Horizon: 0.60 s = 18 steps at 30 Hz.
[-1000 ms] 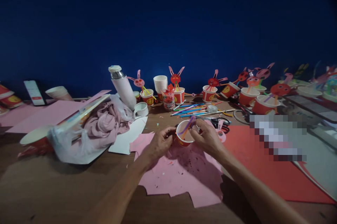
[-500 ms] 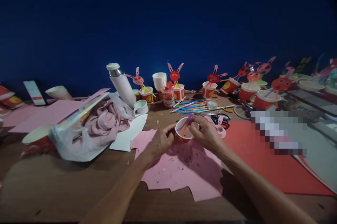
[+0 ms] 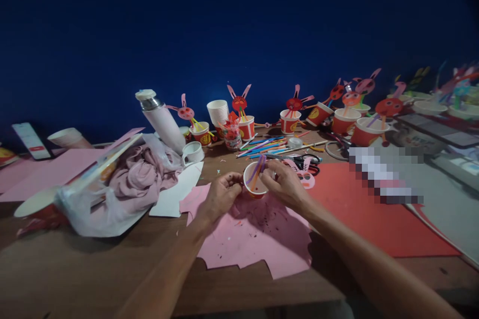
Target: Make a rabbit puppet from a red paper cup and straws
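- Wooden table: brown top, nearest the wearer, with both forearms extending over it.
- Pink sheet: flat on the table, jagged cut edges, small scraps scattered over it.
- Paper cup: red outside, white inside, positioned over the sheet's far part, between the two hands, mouth tipped toward the wearer.
- Left hand: thumb and fingers bent together, clamped on the cup's left side.
- Right hand: curled at the right rim, fingers against the cup and strip; it cannot be told at this size which of the two they clamp.
- Purple strip: leans inside the cup, upper end above the rim; an orange strip lies alongside.
- Red sheet: flat, to the right of the pink one.
- Rabbit-face cutout: pink, just beyond the right hand, near black-handled scissors.
- Coloured sticks: loose pile beyond the cup, clear tape roll beside them.
- White mug: left of the sticks, near a tilted flask.
- Rabbit-headed cups: along the back, before a dark blue wall.
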Tool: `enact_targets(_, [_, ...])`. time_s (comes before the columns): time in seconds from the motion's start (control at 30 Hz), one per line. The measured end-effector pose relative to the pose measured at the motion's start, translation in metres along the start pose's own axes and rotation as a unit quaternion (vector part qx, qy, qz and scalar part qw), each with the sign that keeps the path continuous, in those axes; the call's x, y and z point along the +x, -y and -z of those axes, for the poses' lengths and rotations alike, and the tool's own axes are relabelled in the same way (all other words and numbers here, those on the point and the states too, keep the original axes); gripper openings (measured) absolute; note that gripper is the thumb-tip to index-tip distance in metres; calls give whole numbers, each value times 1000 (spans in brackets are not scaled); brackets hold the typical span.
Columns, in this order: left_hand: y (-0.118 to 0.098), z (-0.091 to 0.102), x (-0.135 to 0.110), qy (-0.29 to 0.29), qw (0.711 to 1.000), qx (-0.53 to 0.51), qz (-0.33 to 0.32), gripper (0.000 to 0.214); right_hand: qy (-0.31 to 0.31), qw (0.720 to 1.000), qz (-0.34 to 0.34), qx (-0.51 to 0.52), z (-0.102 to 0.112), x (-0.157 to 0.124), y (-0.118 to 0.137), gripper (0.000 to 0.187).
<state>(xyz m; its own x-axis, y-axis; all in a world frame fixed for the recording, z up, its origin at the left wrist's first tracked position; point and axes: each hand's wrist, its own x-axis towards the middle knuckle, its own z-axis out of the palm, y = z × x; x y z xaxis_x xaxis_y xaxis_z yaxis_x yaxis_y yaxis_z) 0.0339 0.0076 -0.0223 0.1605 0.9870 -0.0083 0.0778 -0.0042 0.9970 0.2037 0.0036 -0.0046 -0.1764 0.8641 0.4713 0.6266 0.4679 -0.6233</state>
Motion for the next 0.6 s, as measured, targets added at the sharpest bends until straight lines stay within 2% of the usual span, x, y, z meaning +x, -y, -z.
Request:
enact_targets(0.2, [-6,-1,-3,14,1000,-5,28,24,-5,1000,7,4,1,-1,-2,15])
enact_targets(0.47, [-6,-1,-4,29,999,23,6,27,8,1000,17,16,2,0,-7,16])
enact_targets(0.6, [-4,-2,-4,29,999,-15,10,26,8,999,24,32,0,0,-7,16])
